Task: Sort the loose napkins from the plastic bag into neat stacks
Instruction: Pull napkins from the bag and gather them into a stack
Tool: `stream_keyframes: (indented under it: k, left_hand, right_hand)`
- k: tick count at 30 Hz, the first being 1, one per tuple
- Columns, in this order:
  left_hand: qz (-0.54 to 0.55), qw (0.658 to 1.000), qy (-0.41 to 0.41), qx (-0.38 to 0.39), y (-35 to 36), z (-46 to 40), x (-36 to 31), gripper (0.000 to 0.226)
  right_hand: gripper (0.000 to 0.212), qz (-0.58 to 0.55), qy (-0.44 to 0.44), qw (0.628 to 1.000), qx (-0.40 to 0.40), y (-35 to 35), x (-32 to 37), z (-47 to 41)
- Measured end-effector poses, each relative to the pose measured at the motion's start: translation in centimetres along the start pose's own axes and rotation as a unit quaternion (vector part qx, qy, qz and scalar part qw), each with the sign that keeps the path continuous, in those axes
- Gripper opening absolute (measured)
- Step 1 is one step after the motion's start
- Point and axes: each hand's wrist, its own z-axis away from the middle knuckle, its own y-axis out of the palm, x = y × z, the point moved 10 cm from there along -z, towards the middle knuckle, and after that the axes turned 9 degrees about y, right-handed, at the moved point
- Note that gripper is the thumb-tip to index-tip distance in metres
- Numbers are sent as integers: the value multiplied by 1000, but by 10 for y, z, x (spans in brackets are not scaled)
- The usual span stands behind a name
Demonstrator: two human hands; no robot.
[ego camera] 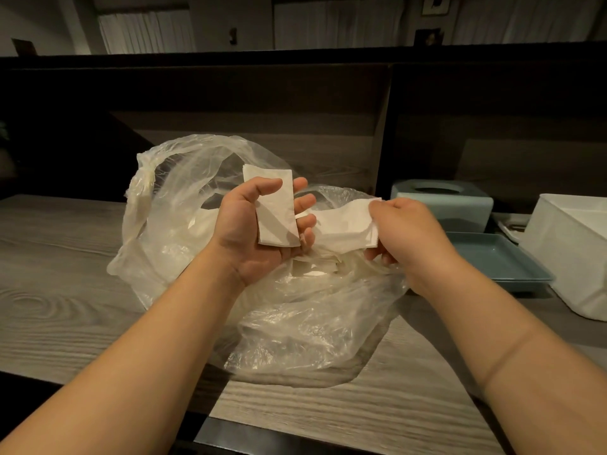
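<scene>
Head view has both hands above the plastic bag [262, 307] on the wooden counter [65, 257]. Left hand [253, 231] curls thumb and fingers around a folded napkin stack [274, 208]. Right hand [404, 231] pinches a loose napkin [345, 224] just beside it.

The plastic bag [184, 205] is clear with a milky, yellowish cast — crinkles catch pale highlights. The folded napkin [274, 208] is plain white, crossed by a grey diagonal shadow; the second napkin [345, 224] is white too. The counter [65, 257] shows grey-brown wood grain in long streaks. Toward its right edge sit a pale blue-green tissue box [443, 201], a darker teal tray [492, 261] and a white bin [571, 251] — all unpatterned.
</scene>
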Motion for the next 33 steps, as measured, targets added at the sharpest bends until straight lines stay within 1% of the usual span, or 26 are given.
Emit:
stream_keyframes:
  k: [2,3,4,6,8,10,13,14,15,18,20,21,23,25,27,28,30,33]
  left_hand:
    - [0,1000,0,-3,-1,-1,0,58]
    - [1,1000,0,-5,-2,-1,0,58]
    - [2,1000,-1,-4,-2,-1,0,58]
    - [11,1000,-6,-1,-1,-2,2,58]
    - [22,1000,-6,3,-2,-2,2,57]
    - [30,1000,-3,10,-1,-3,1,55]
    - [40,999,-4,13,-3,-5,0,56]
    - [49,999,-7,17,-3,-5,-1,55]
    - [59,998,-10,22,-2,-5,-1,55]
    - [98,995,-14,15,-2,-3,0,53]
    - [125,992,-8,-11,-7,-4,-2,51]
    - [127,992,-7,-12,-9,-5,-3,51]
    - [101,994,-32,23,-2,-2,-1,53]
    - [24,994,-77,71,8,5,10,52]
    - [-66,988,-111,88,10,11,21,43]
    - [-94,983,-126,95,10,13,26,42]
    - [-115,972,-156,132,14,19,34,50]
    - [-145,961,-157,174,20,24,34,50]
  right_hand:
    - [36,-4,6,999,34,5,1,2]
    - [40,9,-4,999,49,8,3,4]
    - [38,28,-20,997,65,11,7,8]
    - [23,83,-60,992,80,19,13,12]
    - [16,161,-91,981,56,20,13,12]
    - [18,196,-110,974,25,18,14,11]
    - [15,136,-134,982,0,9,20,12]
    - [14,103,-145,984,0,5,24,13]
    - [17,69,-157,985,9,4,28,14]
    - [30,-36,-177,980,78,5,37,19]
    - [30,-80,-179,972,133,7,43,25]
    - [27,-88,-182,966,163,10,47,29]
    - [18,-88,-190,951,229,19,52,39]
    - [20,-56,-204,944,254,26,52,44]
    - [24,3,-229,946,231,29,50,45]
    - [22,33,-241,946,213,30,50,45]
    - [11,67,-253,948,184,29,49,45]
    - [12,97,-277,946,138,26,51,45]
